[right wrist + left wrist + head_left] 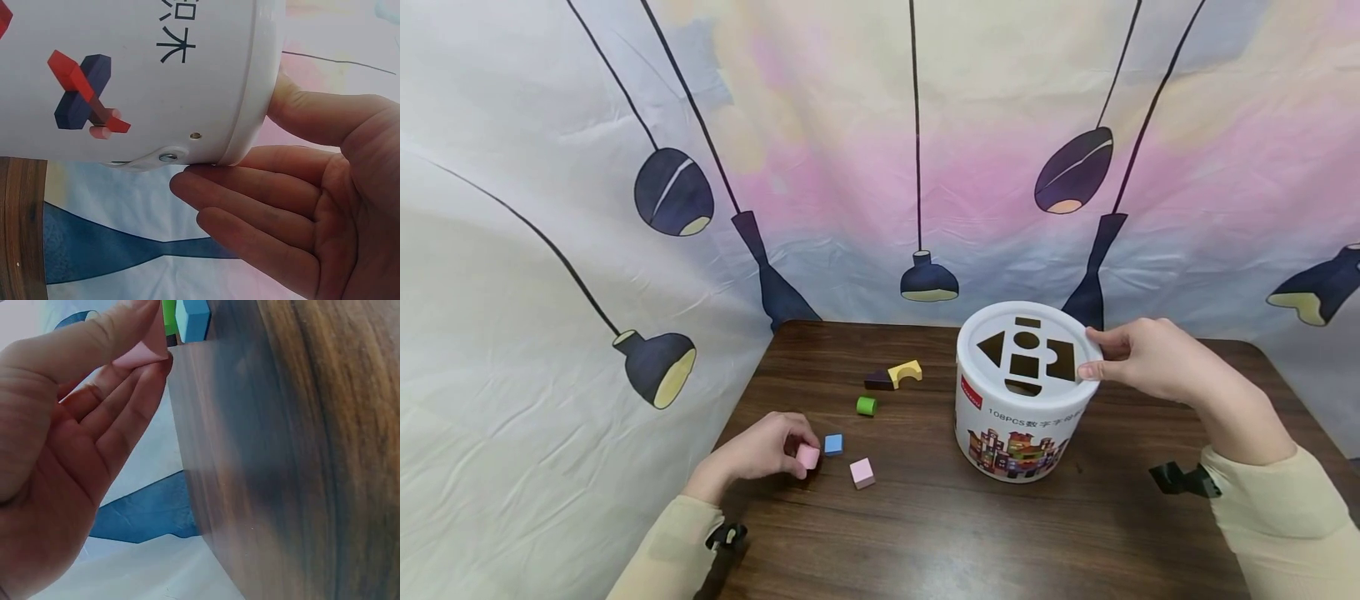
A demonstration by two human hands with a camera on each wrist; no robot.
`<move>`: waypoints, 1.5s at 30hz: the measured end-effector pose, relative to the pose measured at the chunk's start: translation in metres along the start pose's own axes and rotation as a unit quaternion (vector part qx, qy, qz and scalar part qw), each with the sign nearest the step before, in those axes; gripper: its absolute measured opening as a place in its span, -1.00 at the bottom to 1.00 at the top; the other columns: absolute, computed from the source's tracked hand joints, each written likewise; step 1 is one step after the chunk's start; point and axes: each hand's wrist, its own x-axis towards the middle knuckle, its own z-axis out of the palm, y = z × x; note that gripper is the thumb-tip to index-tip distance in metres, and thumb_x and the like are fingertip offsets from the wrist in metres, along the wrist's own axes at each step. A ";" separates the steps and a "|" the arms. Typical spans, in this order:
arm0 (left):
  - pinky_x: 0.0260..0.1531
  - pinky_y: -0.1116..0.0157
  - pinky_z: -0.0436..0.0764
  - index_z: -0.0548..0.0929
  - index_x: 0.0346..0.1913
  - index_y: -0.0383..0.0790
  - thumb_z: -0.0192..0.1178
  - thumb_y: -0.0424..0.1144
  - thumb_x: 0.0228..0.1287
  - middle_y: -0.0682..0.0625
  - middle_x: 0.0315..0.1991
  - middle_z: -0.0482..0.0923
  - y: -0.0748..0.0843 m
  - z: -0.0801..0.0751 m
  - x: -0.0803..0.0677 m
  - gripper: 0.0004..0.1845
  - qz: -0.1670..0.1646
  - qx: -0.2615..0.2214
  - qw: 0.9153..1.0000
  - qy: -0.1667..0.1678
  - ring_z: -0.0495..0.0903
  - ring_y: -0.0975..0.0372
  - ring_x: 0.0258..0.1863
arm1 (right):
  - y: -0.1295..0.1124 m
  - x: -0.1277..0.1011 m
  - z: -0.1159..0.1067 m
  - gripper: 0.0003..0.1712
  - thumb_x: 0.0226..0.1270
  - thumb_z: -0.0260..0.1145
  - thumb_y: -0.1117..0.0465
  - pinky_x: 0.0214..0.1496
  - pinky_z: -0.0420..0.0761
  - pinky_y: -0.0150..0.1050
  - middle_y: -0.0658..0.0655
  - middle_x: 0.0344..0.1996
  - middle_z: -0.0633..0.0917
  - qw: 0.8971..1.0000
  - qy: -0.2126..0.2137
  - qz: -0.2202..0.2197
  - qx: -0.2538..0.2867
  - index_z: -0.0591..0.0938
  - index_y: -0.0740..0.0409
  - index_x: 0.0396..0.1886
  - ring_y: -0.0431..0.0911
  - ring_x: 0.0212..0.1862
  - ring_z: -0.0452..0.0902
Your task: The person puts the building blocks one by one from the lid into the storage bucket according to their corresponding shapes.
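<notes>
A white shape-sorter bucket (1018,425) stands on the brown table (1000,533), its lid (1028,352) cut with several shape holes. My right hand (1131,354) grips the lid's right rim (259,94), thumb on top and fingers (250,200) against the side. My left hand (763,450) pinches a pink block (808,457) between thumb and fingers at the table's left edge; the pink block (142,355) shows at the fingertips in the left wrist view. A blue cube (833,444) and a second pink cube (862,473) lie just right of that hand.
A green cylinder (867,406), a yellow arch block (906,372) and a dark purple wedge (878,381) lie further back on the table. A cloth backdrop printed with hanging lamps (880,167) surrounds the table on the left and behind.
</notes>
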 end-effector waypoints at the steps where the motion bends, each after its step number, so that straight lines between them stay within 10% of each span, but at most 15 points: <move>1: -0.15 0.25 0.63 0.81 -0.15 0.03 0.72 -0.37 0.00 0.26 -0.21 0.64 0.001 0.000 0.001 -0.62 -0.003 -0.002 1.000 0.004 0.59 0.29 -0.22 | 0.000 0.000 0.000 -0.04 0.34 0.55 -0.24 0.08 0.63 0.38 0.41 0.04 0.77 1.000 0.000 0.000 0.000 0.55 0.39 0.43 0.45 0.24 0.60; 21: -0.28 0.32 0.67 0.81 -0.14 -0.05 0.66 -0.35 0.10 0.23 -0.27 0.70 0.037 -0.020 0.032 -0.70 0.060 -0.036 0.993 0.096 0.62 0.33 -0.31 | 0.000 0.000 0.000 -0.07 0.36 0.53 -0.25 0.13 0.60 0.40 0.43 0.11 0.73 1.000 0.004 0.001 0.000 0.56 0.36 0.43 0.44 0.26 0.58; 45: -0.25 0.20 0.76 0.84 -0.02 -0.19 0.59 -0.35 0.23 0.12 -0.09 0.75 0.151 -0.035 0.106 -0.73 0.249 -0.049 0.956 0.145 0.67 0.35 -0.16 | 0.001 -0.002 0.002 -0.06 0.35 0.54 -0.25 0.08 0.65 0.34 0.40 0.13 0.73 1.000 0.004 -0.001 0.016 0.57 0.37 0.42 0.40 0.23 0.63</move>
